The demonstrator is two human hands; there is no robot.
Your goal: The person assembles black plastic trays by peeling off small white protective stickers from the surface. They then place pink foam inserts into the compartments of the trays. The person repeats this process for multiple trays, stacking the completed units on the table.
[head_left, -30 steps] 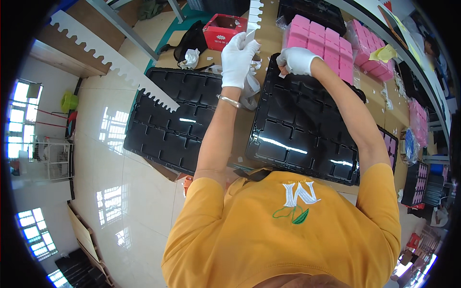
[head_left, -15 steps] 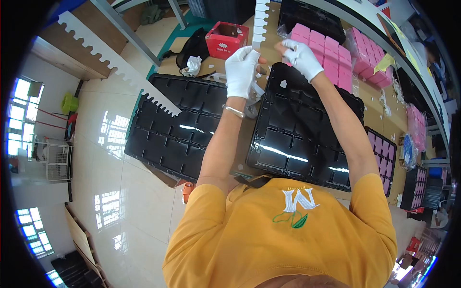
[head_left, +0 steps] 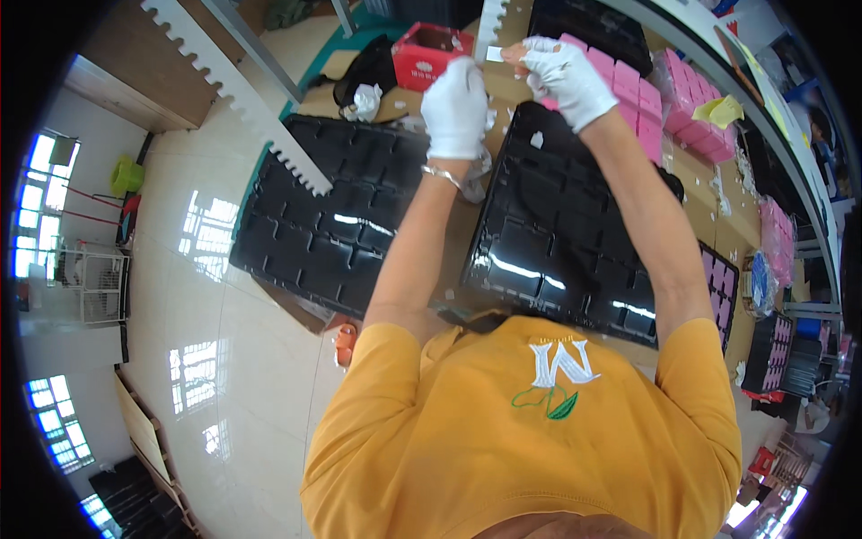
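Head view, looking down: two white-gloved hands reach out over a workbench. The right hand (head_left: 572, 83) pinches a small white piece (head_left: 494, 54) between bare fingertips, its free end pointing left, near the lower end of a white notched strip (head_left: 488, 29). The left hand (head_left: 455, 110) is just below and left, fingers curled and blurred; whether it grips anything, I cannot tell. Beneath the forearms lie two glossy black trays, a left tray (head_left: 305, 211) and a right tray (head_left: 561, 220), the right one bearing a small white patch (head_left: 537, 140). Pink blocks (head_left: 648, 97) and a red box (head_left: 416, 70) sit beyond. The piece looks thin, very light and probably easily creased, perhaps sticky; an edge pinch with bare fingertips seems best.
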